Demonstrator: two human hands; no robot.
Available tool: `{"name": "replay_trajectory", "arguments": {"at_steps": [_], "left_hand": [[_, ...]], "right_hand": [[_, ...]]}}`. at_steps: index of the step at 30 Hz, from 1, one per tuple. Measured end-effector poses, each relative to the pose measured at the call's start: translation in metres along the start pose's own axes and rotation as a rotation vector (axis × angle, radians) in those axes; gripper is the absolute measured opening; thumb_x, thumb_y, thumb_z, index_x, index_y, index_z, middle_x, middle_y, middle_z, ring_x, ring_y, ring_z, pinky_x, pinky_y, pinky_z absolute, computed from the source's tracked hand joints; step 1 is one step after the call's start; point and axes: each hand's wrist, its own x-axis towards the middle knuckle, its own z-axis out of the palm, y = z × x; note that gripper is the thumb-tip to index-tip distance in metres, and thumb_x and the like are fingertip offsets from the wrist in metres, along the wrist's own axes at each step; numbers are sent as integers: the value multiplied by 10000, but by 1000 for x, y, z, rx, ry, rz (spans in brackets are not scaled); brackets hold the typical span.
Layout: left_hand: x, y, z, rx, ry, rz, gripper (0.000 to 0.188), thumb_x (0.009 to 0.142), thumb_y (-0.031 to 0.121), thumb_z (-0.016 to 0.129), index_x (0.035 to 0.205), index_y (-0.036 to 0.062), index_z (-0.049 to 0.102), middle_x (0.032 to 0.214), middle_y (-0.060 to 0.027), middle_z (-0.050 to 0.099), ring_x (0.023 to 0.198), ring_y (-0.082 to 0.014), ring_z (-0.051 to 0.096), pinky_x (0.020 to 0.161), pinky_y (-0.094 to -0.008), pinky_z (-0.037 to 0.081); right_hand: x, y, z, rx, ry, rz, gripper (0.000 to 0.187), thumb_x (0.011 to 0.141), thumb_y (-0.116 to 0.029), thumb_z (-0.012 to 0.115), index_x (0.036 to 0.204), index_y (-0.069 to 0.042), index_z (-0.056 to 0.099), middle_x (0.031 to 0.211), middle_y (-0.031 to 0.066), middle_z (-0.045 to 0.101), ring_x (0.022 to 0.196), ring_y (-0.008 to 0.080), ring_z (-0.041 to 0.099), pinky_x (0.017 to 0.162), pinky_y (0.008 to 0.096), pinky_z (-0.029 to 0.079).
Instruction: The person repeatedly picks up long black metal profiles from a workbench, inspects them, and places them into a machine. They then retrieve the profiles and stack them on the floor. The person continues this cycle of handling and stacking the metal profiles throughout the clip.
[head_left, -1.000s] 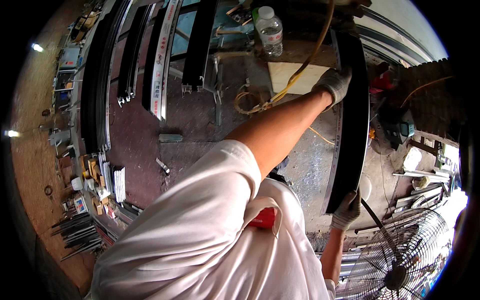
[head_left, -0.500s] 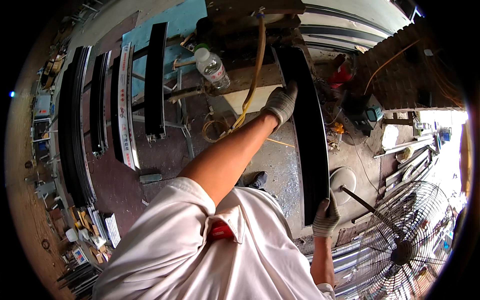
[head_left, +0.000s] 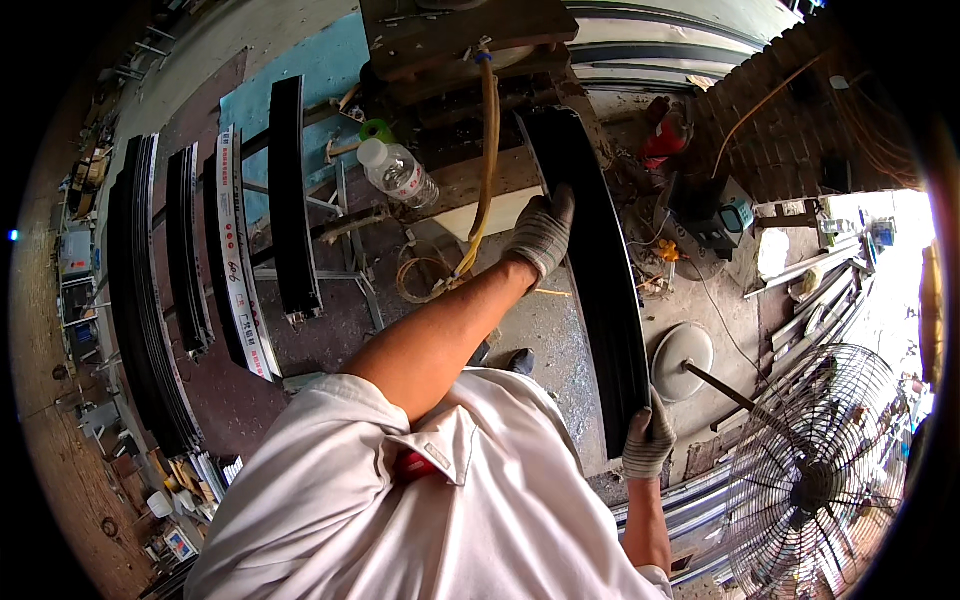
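A long black metal profile [head_left: 598, 275] slants in front of me, its far end beside the dark machine table and its near end by my right side. My left hand [head_left: 543, 233], in a striped knit work glove, grips its left edge with the thumb lying on the black face. Lower down, my gloved right hand [head_left: 650, 441] is closed on the right edge near the close end. The fingers of both hands are partly hidden behind the profile. A clear plastic bottle [head_left: 400, 174] with a white cap stands to the left of my left hand.
More black profiles [head_left: 292, 200] lie on a rack at the left. The dark machine table [head_left: 470, 42] with a yellowish hose [head_left: 487, 150] is at the far side. A caged fan [head_left: 812, 485] stands near right, its round base [head_left: 683, 362] close to my right hand. Metal lengths [head_left: 815, 330] are piled at the right.
My view has shifted, so the rack and machine table appear lower in the picture. Both hands keep their hold on the profile, whose far end appears slightly further left.
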Motion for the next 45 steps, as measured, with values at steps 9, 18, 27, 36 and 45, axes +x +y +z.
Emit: {"name": "replay_trajectory", "arguments": {"at_steps": [9, 18, 27, 36, 45], "left_hand": [[-1, -2, -2, 17, 9, 30, 821, 942, 694, 329, 1054, -60, 634, 1044, -321, 643, 1070, -463, 592, 916, -483, 473], [14, -36, -5, -110, -163, 46, 774, 934, 684, 446, 1316, 24, 578, 1258, -157, 635, 1174, -294, 586, 1009, -356, 417], [-98, -46, 28, -163, -228, 382, 389, 950, 435, 617, 965, 51, 558, 763, -40, 485, 714, -197, 442, 681, -358, 415], [-205, -21, 10, -303, -530, 447, 558, 935, 348, 669, 1330, 29, 438, 1173, -94, 559, 1033, -184, 544, 935, -305, 447], [-250, -18, 10, -393, -495, 485, 269, 913, 242, 696, 799, 33, 571, 739, -52, 596, 665, -149, 550, 604, -310, 440]], "right_hand": [[-3, 30, 13, 67, 6, -30, 438, 1005, -321, 547, 1258, 31, 609, 1051, 148, 707, 967, 182, 654, 855, 326, 517], [-6, 106, 48, -36, -234, 40, 374, 986, -189, 524, 1336, -55, 529, 1074, 238, 663, 983, 343, 676, 842, 415, 524], [-90, 219, 47, -120, -123, 140, 336, 976, -107, 508, 1305, -50, 546, 1129, 232, 627, 1057, 389, 608, 922, 421, 480], [-136, 242, 22, -30, -82, 192, 383, 920, 17, 522, 1290, -64, 581, 1096, 164, 642, 1024, 306, 612, 941, 385, 473], [-144, 231, 23, 9, -43, 122, 439, 872, 99, 546, 1273, -74, 593, 1114, 134, 651, 1040, 249, 622, 947, 345, 478]]}}
